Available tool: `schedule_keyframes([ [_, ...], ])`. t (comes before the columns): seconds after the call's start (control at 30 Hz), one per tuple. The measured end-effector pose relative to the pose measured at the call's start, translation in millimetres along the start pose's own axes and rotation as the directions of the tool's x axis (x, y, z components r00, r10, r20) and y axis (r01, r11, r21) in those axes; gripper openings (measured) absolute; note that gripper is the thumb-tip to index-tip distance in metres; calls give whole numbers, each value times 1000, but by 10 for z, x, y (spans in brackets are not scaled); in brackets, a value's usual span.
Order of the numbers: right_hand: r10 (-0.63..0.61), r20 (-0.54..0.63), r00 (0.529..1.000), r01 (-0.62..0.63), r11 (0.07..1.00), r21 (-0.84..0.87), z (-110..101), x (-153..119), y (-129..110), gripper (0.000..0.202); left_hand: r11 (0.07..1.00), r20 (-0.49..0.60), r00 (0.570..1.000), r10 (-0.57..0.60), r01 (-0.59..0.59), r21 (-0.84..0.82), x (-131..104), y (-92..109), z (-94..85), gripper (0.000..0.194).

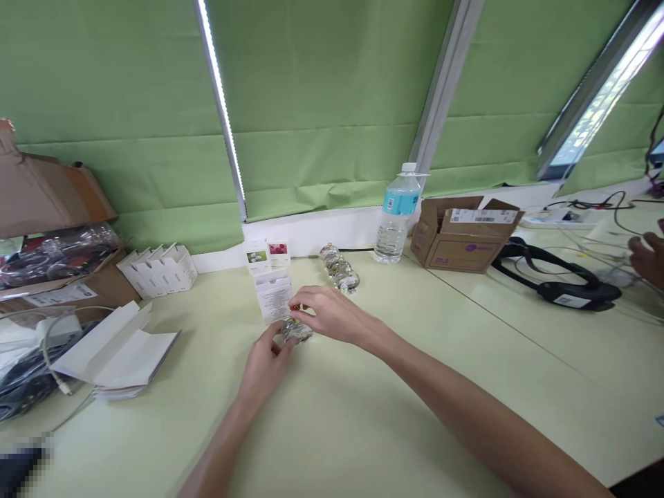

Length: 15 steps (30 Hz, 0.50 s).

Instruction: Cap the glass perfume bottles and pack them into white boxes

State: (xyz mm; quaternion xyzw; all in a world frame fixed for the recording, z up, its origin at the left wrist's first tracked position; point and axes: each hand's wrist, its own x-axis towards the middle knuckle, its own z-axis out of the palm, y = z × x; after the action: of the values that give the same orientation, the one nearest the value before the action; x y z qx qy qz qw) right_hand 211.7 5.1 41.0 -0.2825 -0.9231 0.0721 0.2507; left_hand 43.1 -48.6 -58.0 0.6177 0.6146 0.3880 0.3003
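My L hand (265, 363) has the shiny silvery packet (298, 332) between thumb & fingers, on the table (353, 415) just in front of the printed white box (274, 299). R hand (326, 315) pinches a small reddish bit (294, 308) right above it; can't tell if they're joined. Step in hand looks like fingertip work on the pkt; next move prob. calls for steady L grip, light R pinch.

- Between the forearms (456, 398), the desk (363, 429) lies open toward the front.
- A small box (274, 299) stands upright just behind the left hand (263, 365), blocking straight reach.
- Foil bundles (339, 268) obstruct beyond the right hand (329, 312).
- Leftward, a free strip ends at folded cardboard (117, 353).
- Bottle (391, 232) and carton (459, 249) wall off the back right.
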Motion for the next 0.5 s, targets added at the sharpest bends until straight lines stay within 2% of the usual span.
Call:
schedule_keyframes([
  [0.13,-4,25,1000,5,999,-41,-20,-13,-22,25,1000,-8,1000,3,-3,19,-2,-7,2,48],
  [0.3,71,94,993,-63,994,-91,-54,-33,-26,36,1000,-6,1000,3,-2,25,-5,-7,-2,47],
  [0.5,134,117,984,-122,987,-104,-83,-46,-65,44,999,-3,1000,22,-22,36,-10,6,-4,43],
])
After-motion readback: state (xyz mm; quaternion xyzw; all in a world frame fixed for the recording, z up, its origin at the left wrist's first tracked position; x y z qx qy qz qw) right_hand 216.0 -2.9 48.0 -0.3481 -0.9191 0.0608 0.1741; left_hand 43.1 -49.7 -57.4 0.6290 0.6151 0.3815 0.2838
